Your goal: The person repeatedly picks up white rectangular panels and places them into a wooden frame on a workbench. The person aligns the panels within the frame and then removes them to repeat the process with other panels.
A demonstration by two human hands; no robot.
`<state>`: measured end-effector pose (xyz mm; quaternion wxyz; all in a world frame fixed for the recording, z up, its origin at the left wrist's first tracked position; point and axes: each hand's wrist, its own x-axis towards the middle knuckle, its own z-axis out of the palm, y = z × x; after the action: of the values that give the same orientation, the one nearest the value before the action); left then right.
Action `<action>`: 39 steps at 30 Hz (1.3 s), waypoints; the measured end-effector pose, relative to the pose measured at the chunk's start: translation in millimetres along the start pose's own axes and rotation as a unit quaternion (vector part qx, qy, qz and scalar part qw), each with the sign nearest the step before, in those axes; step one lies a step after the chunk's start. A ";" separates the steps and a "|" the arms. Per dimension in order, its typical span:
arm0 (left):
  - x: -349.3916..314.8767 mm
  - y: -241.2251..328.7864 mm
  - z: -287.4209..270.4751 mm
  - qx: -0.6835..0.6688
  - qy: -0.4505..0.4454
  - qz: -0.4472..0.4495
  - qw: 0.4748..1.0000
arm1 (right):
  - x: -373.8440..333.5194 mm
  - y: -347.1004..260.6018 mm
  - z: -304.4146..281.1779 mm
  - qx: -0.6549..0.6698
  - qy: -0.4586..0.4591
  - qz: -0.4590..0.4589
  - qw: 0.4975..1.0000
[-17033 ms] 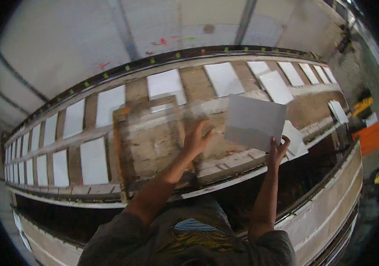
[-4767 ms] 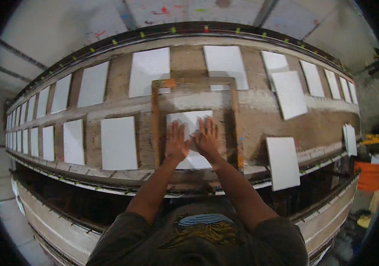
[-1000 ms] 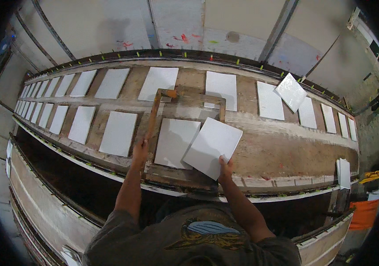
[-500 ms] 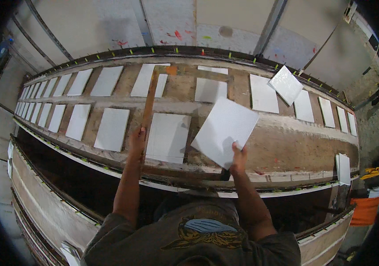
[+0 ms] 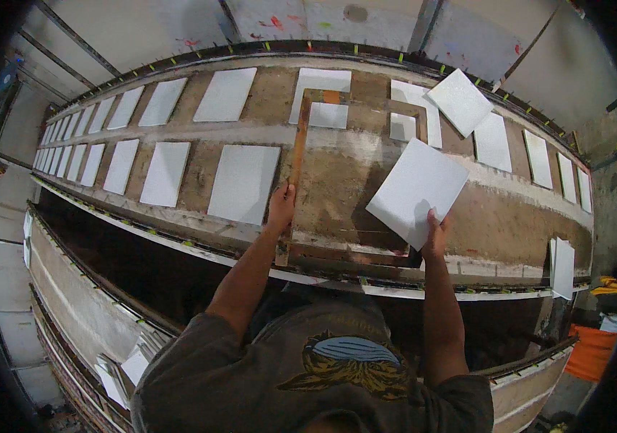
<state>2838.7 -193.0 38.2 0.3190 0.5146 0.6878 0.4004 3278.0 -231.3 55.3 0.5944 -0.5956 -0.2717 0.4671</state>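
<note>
White panels (image 5: 165, 173) lie flat in two rows along the left part of a long brown worktop (image 5: 503, 209). The last panel (image 5: 245, 184) of the near row lies just left of my left hand (image 5: 281, 208), whose fingers are curled around the left rail of a wooden frame (image 5: 300, 148). The frame stands toward the middle, its far end overlapping two far-row panels in the view; whether it rests on the worktop or is lifted, I cannot tell. To its right, my right hand (image 5: 436, 234) grasps a loose white panel (image 5: 420, 187) by its near corner, thumb on top; the other fingers are mostly hidden, so I cannot tell whether they also take hold of the frame. The loose panel is turned askew and hides much of the frame's right rail. Beyond it, a skewed panel (image 5: 461, 102) overlaps its far-row neighbours, and a few panels (image 5: 562, 267) lean together at the right end. I judge the step in hand to be positioning the frame, panel at the ready; the next move calls for squaring the frame beside the near row, then freeing the right hand's panel.
</note>
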 end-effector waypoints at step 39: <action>-26.5 -28.5 38.4 0.005 0.131 0.011 0.991 | -11.8 27.6 -50.7 0.067 0.034 0.018 0.997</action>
<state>2865.6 -214.3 -4.4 0.2192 0.4673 0.7198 0.4641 3311.3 -268.6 24.3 0.6330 -0.5750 -0.2086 0.4744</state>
